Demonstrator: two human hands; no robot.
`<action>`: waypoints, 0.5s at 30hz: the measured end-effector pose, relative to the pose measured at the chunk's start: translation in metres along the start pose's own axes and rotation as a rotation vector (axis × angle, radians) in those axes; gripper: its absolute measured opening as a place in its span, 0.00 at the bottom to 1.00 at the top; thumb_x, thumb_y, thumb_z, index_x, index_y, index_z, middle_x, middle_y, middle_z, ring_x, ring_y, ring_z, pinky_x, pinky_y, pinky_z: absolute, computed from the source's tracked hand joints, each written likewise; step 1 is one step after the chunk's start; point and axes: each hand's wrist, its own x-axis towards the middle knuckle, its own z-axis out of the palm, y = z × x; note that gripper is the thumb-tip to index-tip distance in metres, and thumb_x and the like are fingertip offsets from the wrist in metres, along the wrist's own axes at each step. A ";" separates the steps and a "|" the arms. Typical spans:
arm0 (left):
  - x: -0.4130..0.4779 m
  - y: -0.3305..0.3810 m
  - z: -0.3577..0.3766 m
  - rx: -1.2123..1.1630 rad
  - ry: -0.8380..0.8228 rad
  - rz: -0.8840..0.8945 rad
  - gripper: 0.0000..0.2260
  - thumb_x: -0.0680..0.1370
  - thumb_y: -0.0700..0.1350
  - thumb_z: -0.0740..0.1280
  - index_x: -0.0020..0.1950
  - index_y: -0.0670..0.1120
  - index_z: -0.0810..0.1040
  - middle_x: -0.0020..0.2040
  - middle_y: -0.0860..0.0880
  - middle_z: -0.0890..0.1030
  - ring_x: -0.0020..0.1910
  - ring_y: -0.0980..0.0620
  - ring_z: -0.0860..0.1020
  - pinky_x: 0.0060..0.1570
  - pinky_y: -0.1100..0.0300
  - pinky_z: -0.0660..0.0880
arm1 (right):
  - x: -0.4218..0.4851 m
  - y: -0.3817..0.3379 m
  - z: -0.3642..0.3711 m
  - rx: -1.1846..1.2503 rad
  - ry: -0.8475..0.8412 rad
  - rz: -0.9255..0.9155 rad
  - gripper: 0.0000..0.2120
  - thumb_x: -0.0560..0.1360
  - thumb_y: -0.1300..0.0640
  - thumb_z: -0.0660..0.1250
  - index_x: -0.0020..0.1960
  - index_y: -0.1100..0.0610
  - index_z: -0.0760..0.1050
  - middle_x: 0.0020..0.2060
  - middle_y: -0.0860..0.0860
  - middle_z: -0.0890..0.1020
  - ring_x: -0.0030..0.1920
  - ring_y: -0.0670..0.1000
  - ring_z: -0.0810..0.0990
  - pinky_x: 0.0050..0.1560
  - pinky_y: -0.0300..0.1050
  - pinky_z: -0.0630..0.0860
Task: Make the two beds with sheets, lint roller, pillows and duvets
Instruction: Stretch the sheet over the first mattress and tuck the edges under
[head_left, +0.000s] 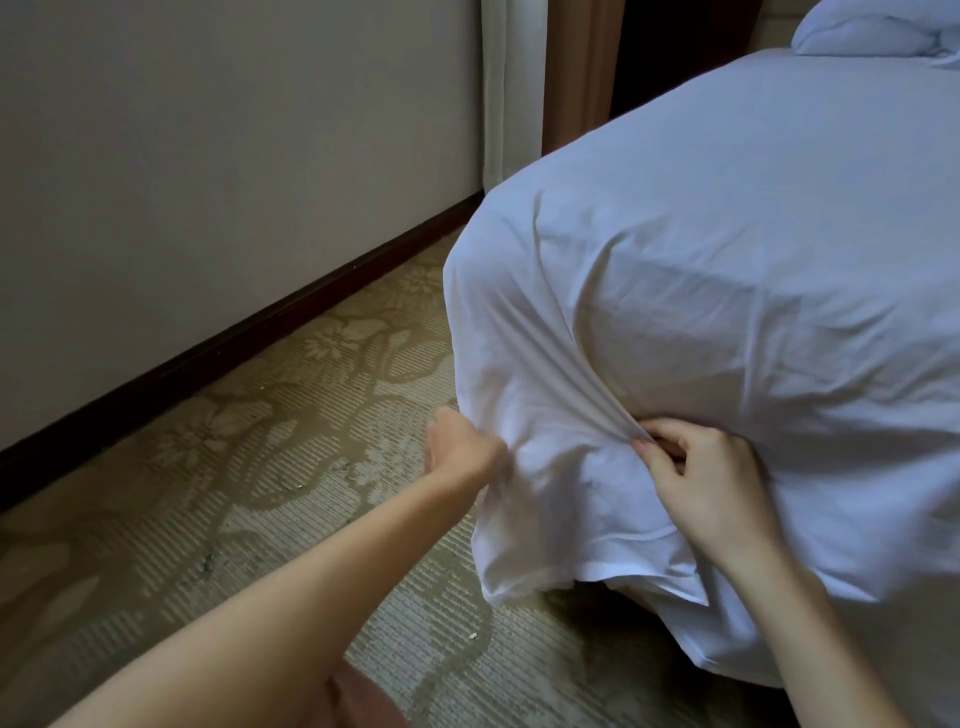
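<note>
A white sheet (701, 270) drapes over the corner of a bed on the right and hangs down to just above the floor. My left hand (462, 447) grips the hanging sheet at the corner's left side; it is blurred. My right hand (701, 478) pinches a gathered fold of the sheet against the bed's side, with creases fanning up from the pinch. A white pillow or bundled duvet (872, 31) lies on the bed at the far top right.
A patterned beige carpet (249, 467) covers the floor between the bed and a pale wall (208, 156) with a dark skirting board (234, 343). Curtains (545, 78) hang in the far corner behind the bed.
</note>
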 end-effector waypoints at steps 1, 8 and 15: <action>-0.005 0.008 -0.003 -0.158 0.061 0.022 0.11 0.65 0.38 0.65 0.46 0.40 0.71 0.49 0.42 0.73 0.44 0.44 0.73 0.40 0.53 0.70 | 0.000 -0.001 0.000 -0.003 -0.001 0.003 0.06 0.74 0.56 0.67 0.47 0.49 0.82 0.38 0.48 0.85 0.42 0.54 0.83 0.40 0.49 0.78; -0.006 0.017 -0.015 -0.494 -0.162 -0.011 0.20 0.70 0.43 0.70 0.59 0.44 0.68 0.56 0.45 0.75 0.47 0.52 0.74 0.44 0.57 0.71 | 0.001 0.001 0.003 0.002 0.006 0.036 0.05 0.73 0.55 0.67 0.46 0.48 0.81 0.37 0.50 0.85 0.41 0.55 0.83 0.41 0.51 0.78; -0.009 0.004 -0.007 -0.438 -0.374 -0.004 0.08 0.70 0.40 0.75 0.45 0.40 0.79 0.38 0.47 0.83 0.35 0.54 0.80 0.29 0.67 0.74 | 0.000 -0.001 0.000 0.009 -0.014 0.031 0.05 0.74 0.55 0.68 0.46 0.47 0.81 0.38 0.48 0.85 0.42 0.53 0.83 0.41 0.50 0.78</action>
